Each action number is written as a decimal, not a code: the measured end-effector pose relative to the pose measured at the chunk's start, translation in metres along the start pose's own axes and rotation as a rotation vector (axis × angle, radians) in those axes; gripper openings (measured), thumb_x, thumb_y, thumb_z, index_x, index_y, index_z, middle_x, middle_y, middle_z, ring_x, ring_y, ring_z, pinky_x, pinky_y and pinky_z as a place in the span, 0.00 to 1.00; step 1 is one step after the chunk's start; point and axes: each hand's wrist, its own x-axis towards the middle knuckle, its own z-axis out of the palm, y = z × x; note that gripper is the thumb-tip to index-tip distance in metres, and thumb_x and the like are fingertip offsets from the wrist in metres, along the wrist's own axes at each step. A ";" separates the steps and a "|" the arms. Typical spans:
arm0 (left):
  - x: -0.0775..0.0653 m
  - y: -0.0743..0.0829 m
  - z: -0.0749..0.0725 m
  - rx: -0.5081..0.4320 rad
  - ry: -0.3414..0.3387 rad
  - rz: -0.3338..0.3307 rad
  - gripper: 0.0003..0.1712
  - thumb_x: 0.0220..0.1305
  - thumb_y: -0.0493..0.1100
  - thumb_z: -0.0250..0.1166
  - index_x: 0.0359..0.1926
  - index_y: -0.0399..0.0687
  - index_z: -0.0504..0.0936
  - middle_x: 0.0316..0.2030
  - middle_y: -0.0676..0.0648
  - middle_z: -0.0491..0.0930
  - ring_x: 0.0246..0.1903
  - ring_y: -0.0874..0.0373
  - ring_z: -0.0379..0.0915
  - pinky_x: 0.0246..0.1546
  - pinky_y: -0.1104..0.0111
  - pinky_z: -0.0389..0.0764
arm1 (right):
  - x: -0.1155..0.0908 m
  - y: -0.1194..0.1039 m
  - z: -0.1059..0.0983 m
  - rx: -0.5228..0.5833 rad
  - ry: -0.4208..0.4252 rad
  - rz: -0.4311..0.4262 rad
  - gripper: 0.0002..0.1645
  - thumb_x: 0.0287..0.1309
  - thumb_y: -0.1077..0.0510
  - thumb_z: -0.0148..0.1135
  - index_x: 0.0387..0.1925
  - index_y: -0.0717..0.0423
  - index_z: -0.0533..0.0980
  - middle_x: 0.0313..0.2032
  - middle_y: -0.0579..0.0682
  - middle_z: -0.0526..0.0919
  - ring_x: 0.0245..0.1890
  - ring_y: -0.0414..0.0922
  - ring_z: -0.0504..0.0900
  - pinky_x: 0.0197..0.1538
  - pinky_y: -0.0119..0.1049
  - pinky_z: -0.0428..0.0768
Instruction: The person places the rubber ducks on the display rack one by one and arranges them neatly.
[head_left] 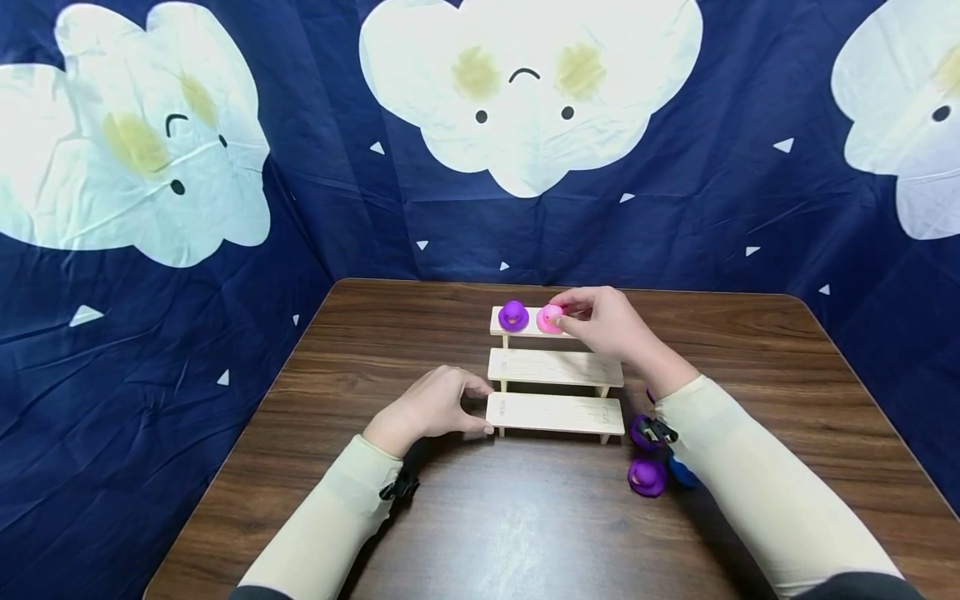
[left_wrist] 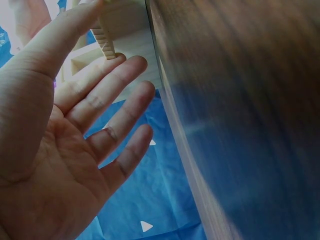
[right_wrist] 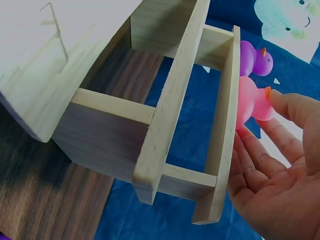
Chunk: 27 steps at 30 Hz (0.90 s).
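A pink rubber duck point(head_left: 550, 318) sits on the top step of a three-step wooden stand point(head_left: 555, 413), at its middle. My right hand point(head_left: 606, 321) pinches this duck between thumb and fingers; the right wrist view shows the thumb point(right_wrist: 290, 106) at its bill. Left of it on the same step is a purple rubber duck point(head_left: 513, 316). At the lowest step's left end, my left hand point(head_left: 431, 404) holds the board's corners, thumb at the front and a finger at the back. Its other fingers point(left_wrist: 120, 120) reach out fairly straight in the left wrist view.
Right of the stand, several ducks lie on the brown wooden table point(head_left: 360, 333), among them a purple duck point(head_left: 647, 477) and a blue one point(head_left: 682, 472), partly under my right forearm. A dark blue cloth point(head_left: 330, 125) with clouds hangs behind the table and along both sides.
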 end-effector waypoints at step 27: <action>0.000 0.001 -0.001 -0.001 -0.009 -0.017 0.26 0.47 0.55 0.86 0.49 0.57 0.91 0.43 0.57 0.90 0.45 0.62 0.84 0.49 0.62 0.81 | -0.003 0.003 0.001 -0.001 0.013 0.003 0.17 0.67 0.53 0.72 0.55 0.52 0.85 0.47 0.52 0.90 0.47 0.53 0.87 0.51 0.49 0.83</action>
